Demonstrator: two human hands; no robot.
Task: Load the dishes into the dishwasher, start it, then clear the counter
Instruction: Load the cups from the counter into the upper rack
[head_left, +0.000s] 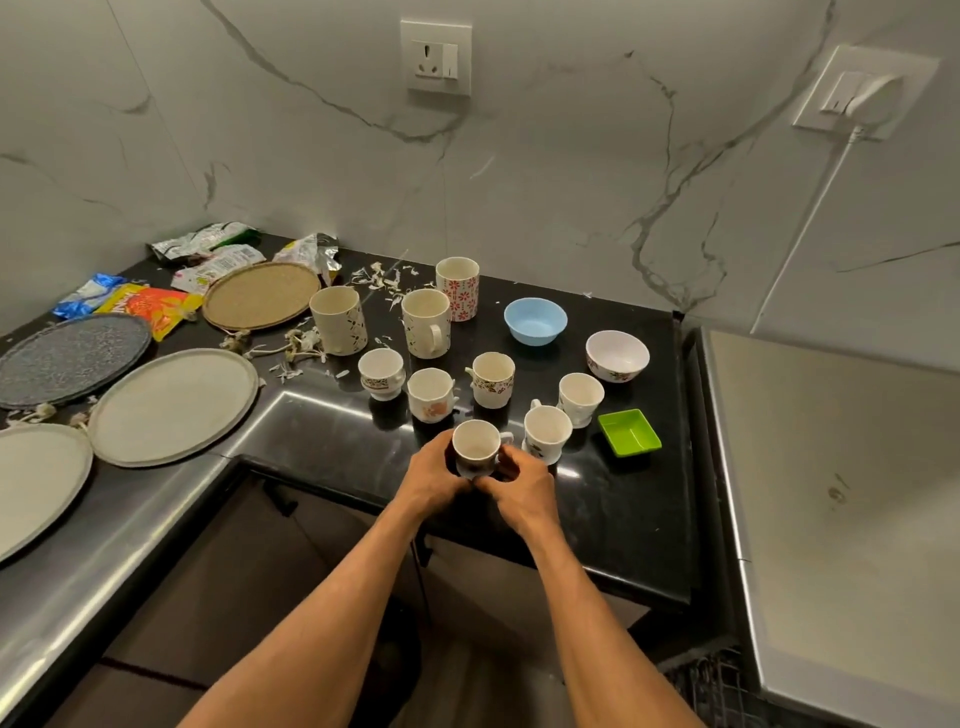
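Note:
A small white teacup (475, 447) stands near the front edge of the black counter (322, 441). My left hand (434, 475) grips its left side and my right hand (511, 480) holds its right side by the handle. Behind it stand several more small cups, among them one with a flower print (545, 434) just to the right. Three tall mugs (426, 322) stand further back. A blue bowl (535, 320), a white flowered bowl (617, 356) and a green square dish (629, 432) sit to the right. Grey plates (174, 405) lie on the left.
Snack wrappers (150, 306), a woven round mat (260, 295) and scattered peelings (379, 278) litter the back left of the counter. A pale appliance top (841, 493) lies to the right, with a wire rack (711, 680) showing below it. Wall sockets (436, 57) sit above.

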